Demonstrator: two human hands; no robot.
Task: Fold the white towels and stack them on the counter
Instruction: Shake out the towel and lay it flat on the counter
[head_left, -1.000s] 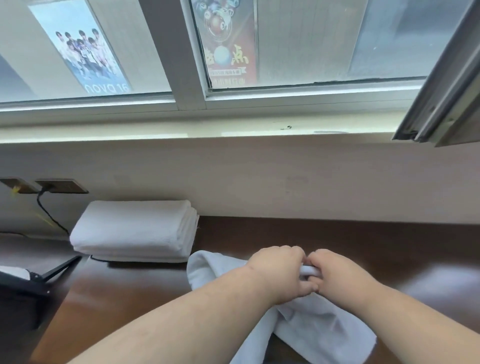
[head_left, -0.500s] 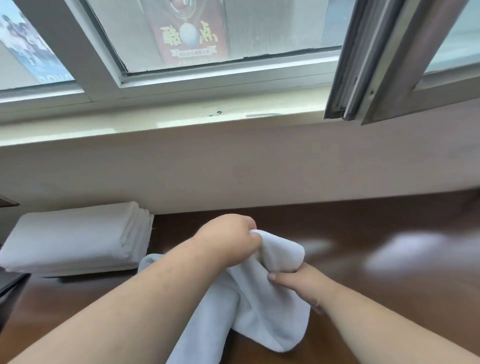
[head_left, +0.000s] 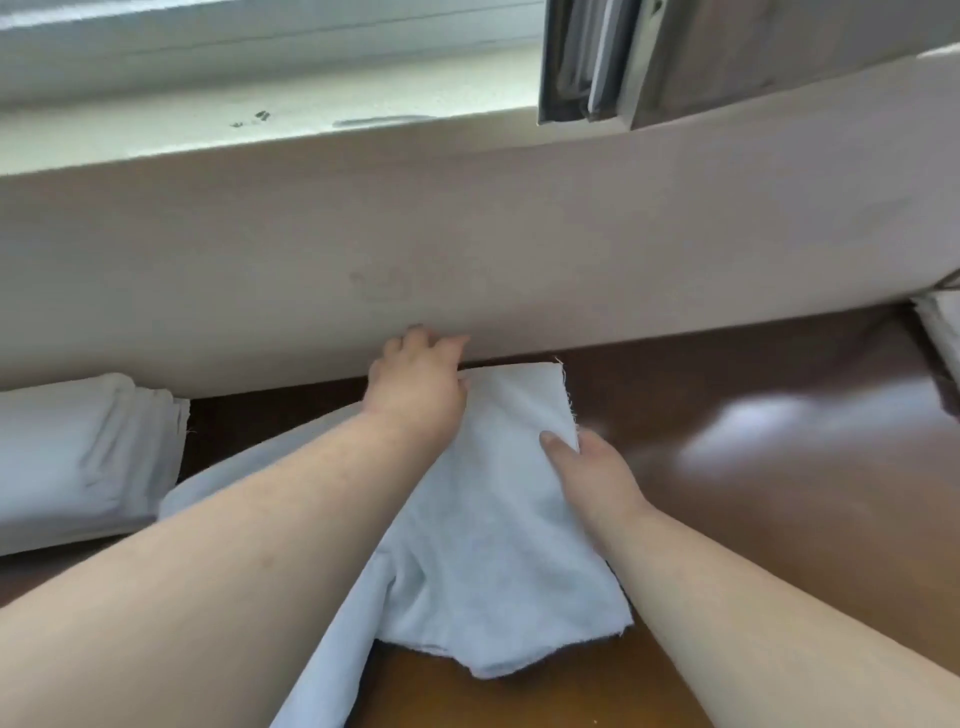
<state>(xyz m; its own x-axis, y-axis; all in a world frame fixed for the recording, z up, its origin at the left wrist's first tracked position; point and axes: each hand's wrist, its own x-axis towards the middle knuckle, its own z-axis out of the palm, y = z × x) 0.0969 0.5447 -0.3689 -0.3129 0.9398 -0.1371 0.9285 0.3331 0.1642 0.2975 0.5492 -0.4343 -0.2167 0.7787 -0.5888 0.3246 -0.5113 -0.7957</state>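
Towel: a white towel (head_left: 498, 519) is lying loosely spread on the brown table (head_left: 753, 467), its far edge almost reaching the wall (head_left: 519, 249) and its near part bunching and trailing off toward the near left under the left forearm.
Left hand: the left hand (head_left: 415, 395) is pinning the towel's far left part near the wall, fingers curled; whether it is pinching the cloth or only pressing on it I cannot tell.
Right hand: the right hand (head_left: 587, 467) is gripping the towel's right edge just below the far right corner, thumb lying on top of the cloth and the other fingers tucked out of sight.
Feel: the cloth is looking light, thin and limp, with frayed threads at the right edge; it is likely draping and wrinkling rather than holding a crease, and sliding easily on the glossy table.
Where to hold: corners and hemmed edges are probably serving best, pulled taut between both hands.
Stack: folded white towels (head_left: 78, 457) are sitting at the far left against the wall, just beside the loose one.
Elsewhere: more white cloth (head_left: 943, 332) is showing at the far right edge.
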